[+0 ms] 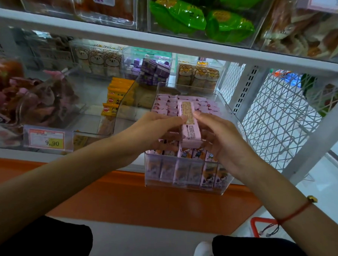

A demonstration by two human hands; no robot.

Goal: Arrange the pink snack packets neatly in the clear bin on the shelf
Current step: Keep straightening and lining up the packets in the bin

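A clear bin (182,187) sits at the front edge of the lower shelf, partly overhanging it. It is filled with rows of pink snack packets (189,168) standing upright. Above the bin, both hands hold one pink packet (188,121) lengthwise, its printed back facing up. My left hand (154,125) grips its left side with fingers curled. My right hand (220,134) pinches its right side, thumb on top. More pink packets (165,106) lie at the back of the bin.
Left of the bin stand yellow packets (115,97) and a bin with a 9.90 price tag (46,139). Behind are purple boxes (153,72) and bear-printed snacks (198,76). A white wire rack (278,118) stands at right. The upper shelf edge (168,41) hangs overhead.
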